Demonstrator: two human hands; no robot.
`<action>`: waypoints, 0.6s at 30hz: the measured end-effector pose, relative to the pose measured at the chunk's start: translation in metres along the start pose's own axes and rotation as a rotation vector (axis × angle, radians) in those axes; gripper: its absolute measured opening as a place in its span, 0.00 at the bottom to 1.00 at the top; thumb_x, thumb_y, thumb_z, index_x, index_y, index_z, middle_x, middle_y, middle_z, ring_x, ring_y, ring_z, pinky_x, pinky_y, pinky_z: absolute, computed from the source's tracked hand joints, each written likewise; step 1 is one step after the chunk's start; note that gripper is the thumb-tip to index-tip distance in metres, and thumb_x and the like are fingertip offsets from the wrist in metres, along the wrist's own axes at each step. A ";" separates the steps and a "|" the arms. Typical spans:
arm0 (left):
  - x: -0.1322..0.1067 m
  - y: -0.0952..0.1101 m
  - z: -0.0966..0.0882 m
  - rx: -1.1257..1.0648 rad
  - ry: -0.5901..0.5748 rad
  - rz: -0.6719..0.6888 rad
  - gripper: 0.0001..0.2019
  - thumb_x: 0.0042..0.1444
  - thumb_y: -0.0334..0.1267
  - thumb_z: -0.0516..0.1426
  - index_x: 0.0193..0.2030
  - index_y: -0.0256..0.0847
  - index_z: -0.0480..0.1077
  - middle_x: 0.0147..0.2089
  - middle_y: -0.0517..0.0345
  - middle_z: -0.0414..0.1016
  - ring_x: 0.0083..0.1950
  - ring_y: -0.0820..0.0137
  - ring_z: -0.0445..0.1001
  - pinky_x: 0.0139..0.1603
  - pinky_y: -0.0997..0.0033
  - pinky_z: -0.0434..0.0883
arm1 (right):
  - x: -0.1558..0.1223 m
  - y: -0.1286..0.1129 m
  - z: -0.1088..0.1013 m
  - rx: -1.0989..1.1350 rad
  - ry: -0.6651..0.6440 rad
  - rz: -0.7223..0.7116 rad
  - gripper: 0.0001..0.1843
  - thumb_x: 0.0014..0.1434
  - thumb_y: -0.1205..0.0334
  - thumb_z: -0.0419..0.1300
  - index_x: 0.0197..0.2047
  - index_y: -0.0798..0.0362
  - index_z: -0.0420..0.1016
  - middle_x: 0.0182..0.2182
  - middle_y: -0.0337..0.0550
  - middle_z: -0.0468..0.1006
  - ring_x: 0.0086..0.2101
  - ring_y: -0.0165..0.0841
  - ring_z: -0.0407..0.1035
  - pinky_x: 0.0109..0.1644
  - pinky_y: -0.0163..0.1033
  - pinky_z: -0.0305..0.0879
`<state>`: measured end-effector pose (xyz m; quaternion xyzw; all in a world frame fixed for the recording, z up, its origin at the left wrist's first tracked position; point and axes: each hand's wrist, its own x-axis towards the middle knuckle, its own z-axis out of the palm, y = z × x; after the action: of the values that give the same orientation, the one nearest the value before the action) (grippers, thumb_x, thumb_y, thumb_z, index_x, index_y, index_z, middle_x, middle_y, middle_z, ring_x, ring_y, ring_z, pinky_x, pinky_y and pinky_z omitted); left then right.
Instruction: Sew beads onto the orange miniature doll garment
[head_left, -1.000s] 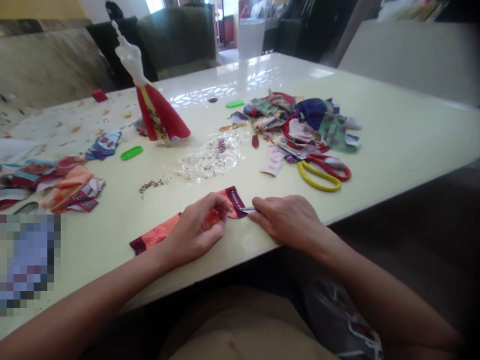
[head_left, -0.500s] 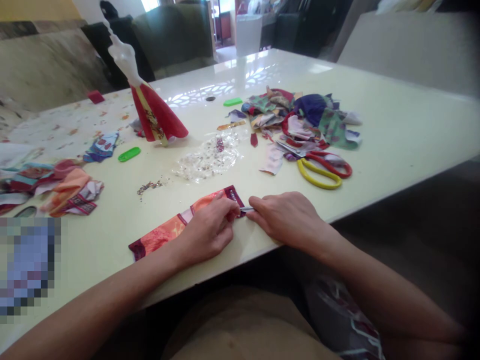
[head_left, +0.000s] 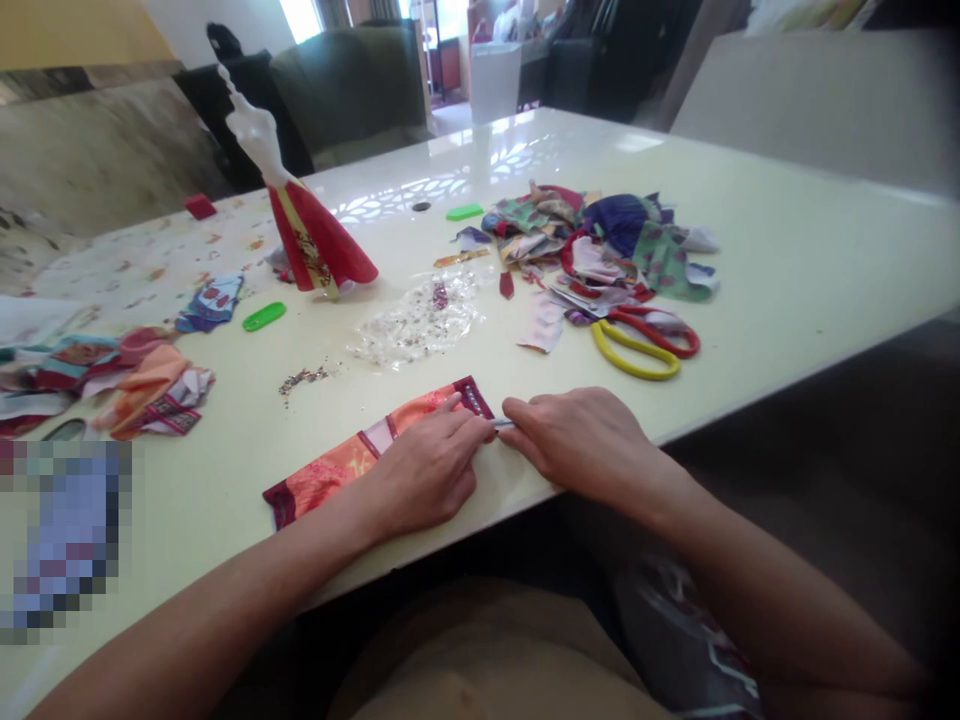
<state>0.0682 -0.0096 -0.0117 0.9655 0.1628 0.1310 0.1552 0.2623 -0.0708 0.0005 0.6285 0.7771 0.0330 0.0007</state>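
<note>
My left hand (head_left: 431, 465) rests on a long strip of orange and pink patterned cloth (head_left: 330, 475) with dark red ends. Its fingers are stretched out flat, the tips near a row of small shiny dots at the strip's right end. In a pinch, my right hand (head_left: 581, 440) holds a thin, pale stick-like tool (head_left: 504, 423), which points left at that end. The tool's tip meets the left fingertips, and I cannot make out its kind. Beyond the cloth lie a clear plastic sheet (head_left: 420, 320) with scattered small beads and a little pile of beads (head_left: 304, 378).
A white dress form (head_left: 257, 145) in a red and yellow skirt (head_left: 322, 240) stands at the back left. Scissors (head_left: 637, 348) with yellow and red handles lie by a heap of cloth scraps (head_left: 547, 225). More scraps (head_left: 150, 380) lie left, near a green plastic piece (head_left: 265, 316).
My left fingers have gone from a curled pinch near the tool's tip to lying flatter on the cloth. The right hand keeps its hold. The view has shifted slightly.
</note>
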 end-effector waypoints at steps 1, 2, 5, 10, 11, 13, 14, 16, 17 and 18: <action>0.000 0.001 0.000 0.001 -0.001 -0.004 0.16 0.50 0.23 0.50 0.45 0.40 0.62 0.39 0.53 0.70 0.43 0.63 0.70 0.63 0.53 0.62 | -0.001 0.000 0.000 0.000 0.001 0.004 0.12 0.64 0.50 0.54 0.39 0.48 0.73 0.28 0.42 0.81 0.24 0.35 0.71 0.26 0.39 0.37; 0.000 0.001 0.000 -0.002 -0.001 -0.008 0.15 0.50 0.24 0.50 0.44 0.40 0.62 0.38 0.53 0.70 0.42 0.64 0.70 0.63 0.53 0.62 | -0.002 0.000 -0.001 -0.001 0.002 0.009 0.12 0.64 0.50 0.54 0.39 0.48 0.73 0.28 0.42 0.81 0.24 0.35 0.71 0.26 0.39 0.37; -0.002 0.001 0.001 -0.020 0.000 -0.009 0.15 0.49 0.24 0.50 0.45 0.40 0.62 0.38 0.54 0.70 0.41 0.64 0.70 0.63 0.53 0.63 | -0.004 0.000 -0.002 -0.003 -0.001 0.016 0.12 0.63 0.50 0.55 0.39 0.48 0.73 0.28 0.41 0.81 0.25 0.35 0.71 0.26 0.39 0.37; -0.002 0.002 0.002 -0.016 0.002 0.007 0.16 0.49 0.22 0.50 0.45 0.38 0.63 0.38 0.53 0.70 0.42 0.65 0.69 0.62 0.54 0.63 | -0.007 0.005 -0.006 -0.024 -0.014 0.052 0.13 0.63 0.49 0.55 0.36 0.49 0.72 0.26 0.41 0.80 0.25 0.35 0.72 0.26 0.39 0.37; -0.002 0.002 0.001 -0.015 0.002 0.005 0.16 0.49 0.22 0.50 0.45 0.38 0.63 0.38 0.53 0.69 0.42 0.65 0.69 0.61 0.54 0.63 | -0.008 0.007 -0.007 -0.031 -0.013 0.065 0.13 0.63 0.49 0.55 0.35 0.49 0.72 0.26 0.42 0.79 0.25 0.35 0.72 0.26 0.39 0.37; -0.002 0.003 0.000 -0.023 0.000 -0.004 0.15 0.50 0.23 0.50 0.44 0.38 0.63 0.38 0.53 0.69 0.41 0.65 0.68 0.59 0.56 0.66 | -0.010 0.010 -0.009 -0.027 -0.009 0.068 0.14 0.63 0.48 0.54 0.35 0.49 0.71 0.26 0.42 0.79 0.26 0.35 0.72 0.26 0.39 0.37; -0.003 0.003 0.000 -0.034 -0.001 -0.011 0.14 0.50 0.23 0.50 0.43 0.38 0.63 0.38 0.54 0.69 0.41 0.66 0.68 0.57 0.57 0.67 | -0.011 0.010 -0.009 -0.016 -0.007 0.059 0.14 0.64 0.48 0.53 0.35 0.50 0.70 0.27 0.42 0.79 0.26 0.35 0.72 0.27 0.39 0.37; -0.003 0.004 -0.001 -0.065 0.001 -0.028 0.13 0.51 0.23 0.50 0.42 0.39 0.63 0.37 0.55 0.68 0.40 0.67 0.67 0.55 0.59 0.68 | -0.013 0.010 -0.010 0.013 -0.007 0.029 0.14 0.64 0.49 0.52 0.37 0.49 0.70 0.28 0.41 0.80 0.27 0.35 0.73 0.27 0.39 0.38; -0.003 0.005 -0.002 -0.080 0.004 -0.035 0.13 0.52 0.22 0.50 0.42 0.39 0.63 0.37 0.55 0.68 0.39 0.68 0.67 0.55 0.59 0.68 | -0.013 0.009 -0.010 0.024 -0.007 0.015 0.14 0.65 0.49 0.51 0.37 0.49 0.70 0.29 0.41 0.80 0.27 0.35 0.73 0.27 0.39 0.38; -0.004 0.005 -0.002 -0.091 0.009 -0.040 0.12 0.52 0.22 0.49 0.42 0.39 0.63 0.37 0.56 0.68 0.39 0.68 0.68 0.55 0.59 0.68 | -0.013 0.008 -0.010 0.031 -0.006 0.005 0.14 0.65 0.49 0.51 0.38 0.49 0.70 0.30 0.41 0.80 0.27 0.35 0.73 0.27 0.39 0.38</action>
<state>0.0657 -0.0149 -0.0088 0.9534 0.1765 0.1397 0.2010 0.2728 -0.0820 0.0104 0.6304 0.7760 0.0191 -0.0068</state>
